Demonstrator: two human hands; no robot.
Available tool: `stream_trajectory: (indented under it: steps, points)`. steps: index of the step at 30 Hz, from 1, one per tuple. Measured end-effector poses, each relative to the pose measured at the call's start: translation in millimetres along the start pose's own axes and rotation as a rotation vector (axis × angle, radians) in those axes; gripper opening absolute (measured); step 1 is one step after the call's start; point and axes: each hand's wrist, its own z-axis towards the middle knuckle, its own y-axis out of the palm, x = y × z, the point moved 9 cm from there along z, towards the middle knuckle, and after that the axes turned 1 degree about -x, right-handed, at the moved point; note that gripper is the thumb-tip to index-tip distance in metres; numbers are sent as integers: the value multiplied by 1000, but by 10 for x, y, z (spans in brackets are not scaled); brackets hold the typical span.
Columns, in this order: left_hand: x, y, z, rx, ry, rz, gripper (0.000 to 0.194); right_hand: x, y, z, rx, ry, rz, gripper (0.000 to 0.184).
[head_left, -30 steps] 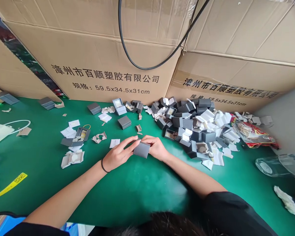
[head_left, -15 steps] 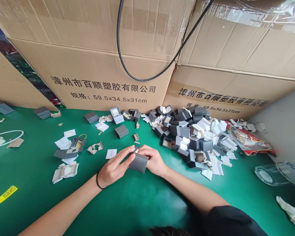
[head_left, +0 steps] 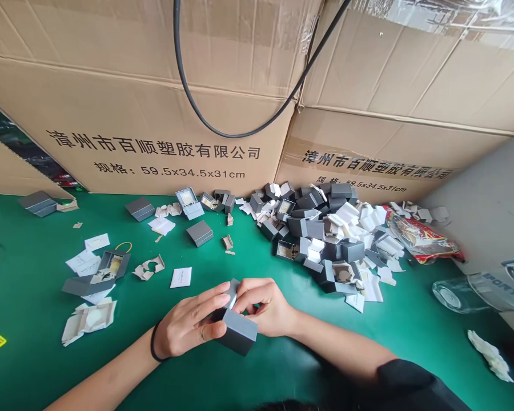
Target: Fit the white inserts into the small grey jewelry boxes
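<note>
Low over the green table (head_left: 163, 377), a small dark grey box (head_left: 239, 332) is held partly open, its lid tipped up at the back. My left hand (head_left: 191, 324) is closed around its left side, the fingers on the lid and the thumb near the body. At the opening on the right, my right hand (head_left: 269, 305) has its fingers curled in; what the fingertips pinch is hidden. A small white card (head_left: 180, 277) lies left of the hands. Farther left are an open grey box (head_left: 111, 265) with a yellow loop and an unfolded pale insert (head_left: 89, 321).
A heap of grey boxes and white papers (head_left: 314, 228) covers the back right. Large cartons (head_left: 171, 125) form a wall behind, with a black cable (head_left: 231, 135) hanging before them. At the right lie a red packet (head_left: 428, 237), a clear cup (head_left: 466, 294) and crumpled tissue (head_left: 490, 355).
The view has shifted a little. The held box has been opened wider, its lid now raised, and both hands sit lower in the picture. My right hand's fingers have come into the opening.
</note>
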Motion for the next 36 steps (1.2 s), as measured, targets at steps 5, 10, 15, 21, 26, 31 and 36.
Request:
stream_trajectory:
  steps: [5, 10, 15, 21, 26, 31, 36]
  points:
    - [4, -36, -14, -8, 30, 12, 53, -65, 36, -6, 18, -46, -58, 30]
    - [46, -78, 10, 33, 161, 31, 52, -15, 50, -25, 74, -36, -52, 29]
    - [45, -76, -23, 27, 190, 36, 55, -13, 66, -25, 108, -21, -42, 32]
    - [61, -78, -74, 38, 206, 77, 66, -41, 71, -12, 106, -15, -49, 31]
    - [-78, 36, -67, 28, 81, 87, 63, 126, -14, -14, 117, 48, -135, 31]
    - [-288, 163, -35, 1, -79, 259, 62, 384, -127, 14, 101, 65, -279, 13]
    - [-447, 206, -40, -57, -224, 321, 61, 732, 6, -25, -11, 287, 83, 47]
